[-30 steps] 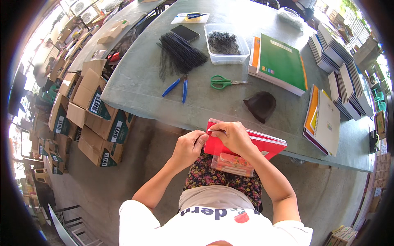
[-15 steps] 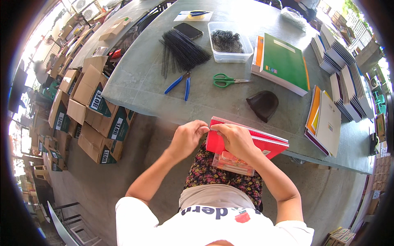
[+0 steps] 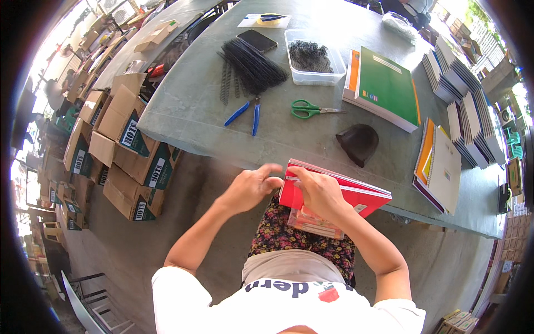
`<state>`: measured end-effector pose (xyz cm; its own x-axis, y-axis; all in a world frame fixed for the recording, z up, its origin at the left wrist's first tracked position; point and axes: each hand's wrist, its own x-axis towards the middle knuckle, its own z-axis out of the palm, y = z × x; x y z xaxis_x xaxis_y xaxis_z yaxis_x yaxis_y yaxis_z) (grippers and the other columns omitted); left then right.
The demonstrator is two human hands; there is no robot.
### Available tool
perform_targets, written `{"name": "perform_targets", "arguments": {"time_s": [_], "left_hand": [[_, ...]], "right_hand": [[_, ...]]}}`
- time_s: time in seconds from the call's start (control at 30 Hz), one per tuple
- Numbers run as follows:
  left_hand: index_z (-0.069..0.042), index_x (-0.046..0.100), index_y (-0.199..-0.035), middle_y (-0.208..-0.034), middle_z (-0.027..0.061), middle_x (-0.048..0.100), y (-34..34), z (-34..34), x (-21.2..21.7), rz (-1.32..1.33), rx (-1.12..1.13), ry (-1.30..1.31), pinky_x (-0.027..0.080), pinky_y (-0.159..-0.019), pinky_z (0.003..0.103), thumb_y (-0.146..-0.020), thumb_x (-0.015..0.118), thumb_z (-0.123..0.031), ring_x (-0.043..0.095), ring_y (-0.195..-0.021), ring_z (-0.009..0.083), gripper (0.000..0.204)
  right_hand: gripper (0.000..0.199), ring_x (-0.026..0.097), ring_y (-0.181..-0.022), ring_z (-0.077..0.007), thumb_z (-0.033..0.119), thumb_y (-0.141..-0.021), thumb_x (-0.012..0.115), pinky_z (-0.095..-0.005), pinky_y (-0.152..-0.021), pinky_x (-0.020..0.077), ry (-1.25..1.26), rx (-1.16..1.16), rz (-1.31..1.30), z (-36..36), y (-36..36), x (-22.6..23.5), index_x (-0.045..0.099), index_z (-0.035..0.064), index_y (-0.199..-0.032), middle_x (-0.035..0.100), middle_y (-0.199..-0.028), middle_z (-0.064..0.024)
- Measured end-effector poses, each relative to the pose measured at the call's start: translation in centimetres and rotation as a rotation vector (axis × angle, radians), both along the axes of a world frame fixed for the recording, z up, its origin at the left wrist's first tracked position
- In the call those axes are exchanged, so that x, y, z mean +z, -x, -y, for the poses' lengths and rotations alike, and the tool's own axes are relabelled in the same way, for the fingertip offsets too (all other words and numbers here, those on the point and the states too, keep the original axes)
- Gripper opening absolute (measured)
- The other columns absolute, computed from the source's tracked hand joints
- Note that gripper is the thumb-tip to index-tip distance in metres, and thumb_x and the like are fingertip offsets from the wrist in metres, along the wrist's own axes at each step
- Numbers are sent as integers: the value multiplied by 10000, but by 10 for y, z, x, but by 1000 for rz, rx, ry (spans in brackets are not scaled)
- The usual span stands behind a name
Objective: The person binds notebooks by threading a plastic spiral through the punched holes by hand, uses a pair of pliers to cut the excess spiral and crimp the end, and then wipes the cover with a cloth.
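Red notebook (image 3: 367, 197) in the right hand (image 3: 321, 192)

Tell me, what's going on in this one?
A person is working on red notebooks at the near edge of a table. The right hand is at their left end; the left hand is just beside that end, thumb and forefinger apart, nothing clearly visible between them. On the table lie black spiral coils, blue-handled pliers and green-handled scissors.
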<state>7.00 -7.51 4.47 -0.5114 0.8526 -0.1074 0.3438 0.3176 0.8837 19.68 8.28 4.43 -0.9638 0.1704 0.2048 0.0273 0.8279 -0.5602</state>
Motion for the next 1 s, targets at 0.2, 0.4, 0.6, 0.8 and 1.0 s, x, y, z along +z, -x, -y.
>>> {"name": "perform_targets", "arguments": {"time_s": [0.2, 0.4, 0.6, 0.8, 1.0], "left_hand": [[-47, 630, -999, -763, 107, 633, 6, -12, 11, -239, -15, -194, 480, -639, 308, -854, 615, -174, 608, -681, 222, 193], [-49, 636, -993, -794, 83, 643, 23, 5, 17, -274, -9, -87, 478, -669, 297, -819, 670, -142, 617, -750, 166, 201], [-39, 625, -840, -781, 99, 620, 46, -27, 19, -221, -362, -18, 473, -695, 374, -752, 662, -256, 599, -772, 246, 238], [-14, 587, -1034, -890, 180, 651, 29, -182, 39, -365, -347, -3, 493, -748, 384, -745, 675, -365, 629, -894, 304, 463], [-220, 459, -1300, -1124, 174, 584, -32, -251, 14, -650, -427, 209, 485, -839, 451, -553, 857, -327, 577, -1032, 369, 853]], "right_hand": [[143, 625, -682, -296, 222, -864, 578, -387, -573, 481, -15, -60, -125, 2, 8, -1, 591, 81, -884, 634, -741, -81], [152, 627, -695, -305, 231, -876, 549, -403, -575, 478, -144, -1, 97, 9, 17, -1, 566, 86, -915, 616, -715, -100], [194, 620, -777, -350, 72, -769, 650, -400, -666, 479, 137, -93, -118, 1, 2, 2, 572, 67, -947, 640, -861, -134], [139, 606, -773, -375, 97, -785, 641, -438, -675, 464, 185, -11, -203, 2, 7, -10, 581, 38, -896, 630, -827, -175], [152, 587, -786, -417, 87, -824, 581, -479, -710, 464, -55, 94, -154, -4, -8, -25, 609, 22, -958, 618, -874, -208]]}}
